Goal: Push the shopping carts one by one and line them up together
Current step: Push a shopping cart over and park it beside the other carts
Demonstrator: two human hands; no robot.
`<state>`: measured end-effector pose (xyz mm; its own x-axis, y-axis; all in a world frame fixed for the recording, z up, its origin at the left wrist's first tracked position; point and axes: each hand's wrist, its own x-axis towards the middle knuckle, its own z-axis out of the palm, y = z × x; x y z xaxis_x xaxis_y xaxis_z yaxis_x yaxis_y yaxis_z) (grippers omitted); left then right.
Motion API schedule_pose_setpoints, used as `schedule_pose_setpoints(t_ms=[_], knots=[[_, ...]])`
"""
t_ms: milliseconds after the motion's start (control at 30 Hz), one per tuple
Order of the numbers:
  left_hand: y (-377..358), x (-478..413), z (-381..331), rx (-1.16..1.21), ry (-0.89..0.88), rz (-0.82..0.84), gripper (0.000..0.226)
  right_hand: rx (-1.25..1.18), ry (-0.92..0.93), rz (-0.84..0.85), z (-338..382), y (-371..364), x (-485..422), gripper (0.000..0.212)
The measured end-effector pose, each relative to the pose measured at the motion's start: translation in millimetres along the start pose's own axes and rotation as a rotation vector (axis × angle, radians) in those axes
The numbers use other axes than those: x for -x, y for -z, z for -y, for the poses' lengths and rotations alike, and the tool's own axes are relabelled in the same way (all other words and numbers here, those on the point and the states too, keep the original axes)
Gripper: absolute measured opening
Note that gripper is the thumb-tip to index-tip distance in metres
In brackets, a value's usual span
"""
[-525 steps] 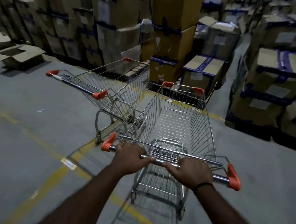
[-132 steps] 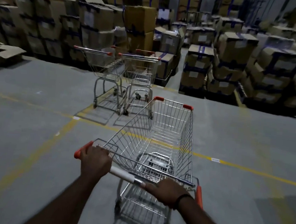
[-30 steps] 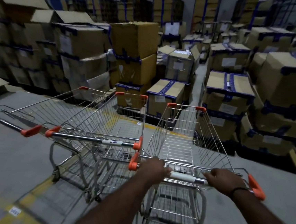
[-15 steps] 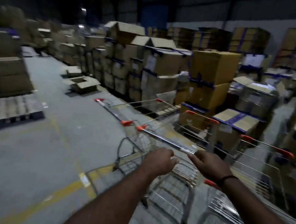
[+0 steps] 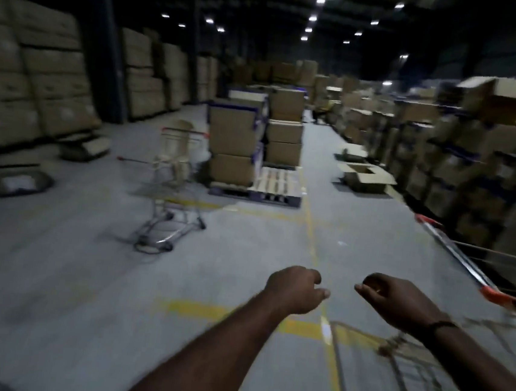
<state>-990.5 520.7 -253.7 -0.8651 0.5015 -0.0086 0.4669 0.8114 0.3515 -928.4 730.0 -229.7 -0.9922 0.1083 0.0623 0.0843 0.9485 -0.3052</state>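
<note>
Grey concrete floor: crossed by yellow painted lines, it runs ahead as a wide aisle under small white ceiling lights.
Left hand: raised over the floor, fingers curled into the palm, holding nothing.
Right hand: level with the left and apart from it, fingers curled with the thumb against them, holding nothing; a black wristband circles the wrist.
Lone silver wire shopping cart: stands ahead to the left, well apart from both hands, with red caps on its rim; something pale inside is too blurred to tell.
Parked silver wire carts: at the lower right edge, under the right forearm; a chrome handle with orange end caps slants along the right side. Blur hides how many there are.
Wooden pallet: just behind and right of the lone cart, carrying stacked brown cardboard boxes with blue tape.
Open brown cardboard box: on the floor at the aisle's right side, flaps spread.
Left wall of cartons: tall, beside the aisle.
Right wall of cartons: close behind the parked carts.
Way to the lone cart: only floor lies between it and the hands; a dark flat object lies off to the left, blurred.
</note>
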Motion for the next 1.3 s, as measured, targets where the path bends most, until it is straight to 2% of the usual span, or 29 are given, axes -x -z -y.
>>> schedule_pose_setpoints(t_ms=[167, 467, 633, 867, 1100, 1300], knots=[[41.6, 67.2, 136.3, 0.052, 0.318, -0.101, 0.054, 0.003, 0.298, 0.146, 141.3, -54.6, -61.8, 0.035], [66.6, 201.1, 295.4, 0.096, 0.802, -0.233, 0.049, -0.008, 0.758, 0.336, 352.2, -144.0, -109.0, 0.046], [84.8, 232.7, 359.2, 0.072, 0.999, -0.303, 0.046, -0.063, 0.977, 0.397, 444.6, -187.7, -135.0, 0.045], [130.6, 185.2, 448.9, 0.067, 1.145, -0.426, 0.053, -0.162, 1.122, 0.423, 542.7, -221.3, -218.6, 0.053], [198.6, 93.0, 540.7, 0.068, 1.128, -0.562, 0.055, -0.176, 1.214, 0.437, 609.2, -222.1, -329.3, 0.061], [230.0, 37.2, 613.0, 0.077, 1.144, -0.582, 0.056, -0.174, 1.238, 0.425, 654.5, -230.7, -413.9, 0.061]])
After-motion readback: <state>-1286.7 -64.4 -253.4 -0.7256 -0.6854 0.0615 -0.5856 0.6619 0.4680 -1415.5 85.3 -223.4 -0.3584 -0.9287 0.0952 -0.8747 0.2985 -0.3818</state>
